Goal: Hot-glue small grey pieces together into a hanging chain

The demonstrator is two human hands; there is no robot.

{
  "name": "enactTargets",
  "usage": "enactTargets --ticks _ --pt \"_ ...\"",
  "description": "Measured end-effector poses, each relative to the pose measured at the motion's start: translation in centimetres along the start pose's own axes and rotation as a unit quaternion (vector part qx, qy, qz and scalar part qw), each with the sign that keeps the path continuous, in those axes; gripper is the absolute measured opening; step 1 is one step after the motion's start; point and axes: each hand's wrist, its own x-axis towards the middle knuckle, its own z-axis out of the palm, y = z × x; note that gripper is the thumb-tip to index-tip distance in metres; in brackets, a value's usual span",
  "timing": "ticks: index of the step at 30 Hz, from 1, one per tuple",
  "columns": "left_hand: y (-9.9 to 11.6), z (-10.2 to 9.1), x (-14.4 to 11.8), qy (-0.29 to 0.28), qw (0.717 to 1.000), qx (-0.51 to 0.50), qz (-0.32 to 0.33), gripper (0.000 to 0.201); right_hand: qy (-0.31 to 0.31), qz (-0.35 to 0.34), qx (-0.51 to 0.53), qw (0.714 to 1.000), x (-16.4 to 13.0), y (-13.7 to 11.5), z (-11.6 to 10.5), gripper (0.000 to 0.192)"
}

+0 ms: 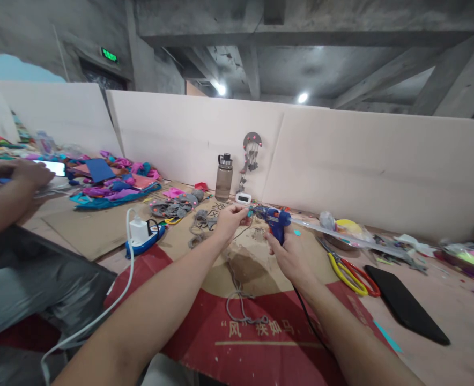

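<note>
Blue glue gun (pixel 277 221) gripped in right hand (pixel 290 258).

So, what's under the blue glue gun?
Below the blue glue gun, the tan part of a printed sheet shows. Whatever the gun itself covers can't be seen.

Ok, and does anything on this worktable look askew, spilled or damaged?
Nothing looks clearly spilled or broken. The oddest sight is the long clear stick jutting far out behind the blue glue gun, looking overlong for it. Grey cord also lies in untidy loops on the red printed sheet.
</note>
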Motion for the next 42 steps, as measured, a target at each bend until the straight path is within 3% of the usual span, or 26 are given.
enactTargets --ticks 42 --pt "0.55 0.27 -0.38 0.004 1.0 0.003 0.003 0.025 0.023 -0.011 0.004 1.0 -0.15 0.0 0.17 0.031"
